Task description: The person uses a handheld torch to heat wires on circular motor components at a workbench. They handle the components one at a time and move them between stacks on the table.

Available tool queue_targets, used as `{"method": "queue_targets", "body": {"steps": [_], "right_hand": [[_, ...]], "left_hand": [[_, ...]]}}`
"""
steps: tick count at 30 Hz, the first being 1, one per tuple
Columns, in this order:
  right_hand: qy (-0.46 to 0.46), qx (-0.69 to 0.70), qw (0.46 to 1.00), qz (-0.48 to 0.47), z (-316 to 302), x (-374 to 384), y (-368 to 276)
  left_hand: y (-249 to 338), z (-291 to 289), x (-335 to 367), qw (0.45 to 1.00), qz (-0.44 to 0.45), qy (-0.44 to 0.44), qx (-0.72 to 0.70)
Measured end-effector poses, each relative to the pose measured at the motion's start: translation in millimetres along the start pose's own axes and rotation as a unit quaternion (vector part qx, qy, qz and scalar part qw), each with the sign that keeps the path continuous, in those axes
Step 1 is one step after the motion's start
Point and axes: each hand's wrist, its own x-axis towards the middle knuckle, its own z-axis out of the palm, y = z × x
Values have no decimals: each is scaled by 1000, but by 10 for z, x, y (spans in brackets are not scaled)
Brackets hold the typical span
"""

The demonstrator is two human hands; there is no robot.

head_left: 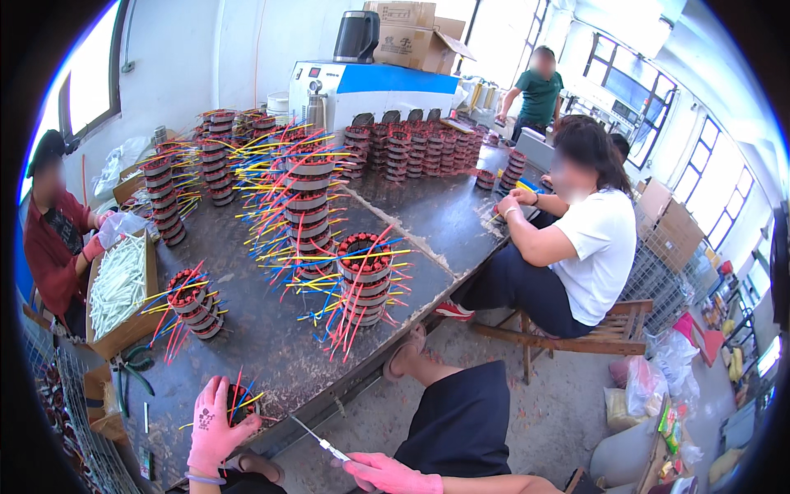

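Pink gloves cover both of my hands. My left hand [214, 424] grips a small motor stator [239, 400] at the table's near edge, fingers behind it and thumb at its right side. Blue, yellow and red wires stick out of this stator; the glove hides part of it. Lower right, beyond the table edge, my right hand [387, 473] is closed around a slim tool [331, 449] with a white handle and a thin metal shaft. Its shaft points up and left toward the stator, apart from it. What kind of tool it is, I cannot tell.
Stacked stators [362, 284] with wires jutting out stand on the dark table [271, 354]. At left are green-handled pliers [132, 370] and a box of white tubes [123, 284]. One person [588, 247] sits at right, another [62, 230] at left; a third [535, 95] stands behind.
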Motion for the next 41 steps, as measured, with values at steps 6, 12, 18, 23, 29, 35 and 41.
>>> {"method": "queue_targets", "body": {"steps": [6,12,18,23,29,35,41], "right_hand": [[16,37,999,-13,-7,-57,-122],[78,0,996,-37,50,-13,-92],[15,51,998,-23,-39,-28,25],[7,31,999,-7,-45,-60,38],[33,20,996,85,30,-128,-204],[27,49,993,100,86,-188,-444],[5,12,995,101,34,-140,-473]], "left_hand": [[93,227,50,998,-34,13,51],[148,189,67,996,-62,1,57],[98,181,76,998,-51,4,22],[61,-51,-2,999,-34,-24,25],[45,-218,25,998,-33,-43,-34],[-48,-181,-11,1000,16,-18,-5],[-66,-120,-52,1000,11,-15,-4]]}}
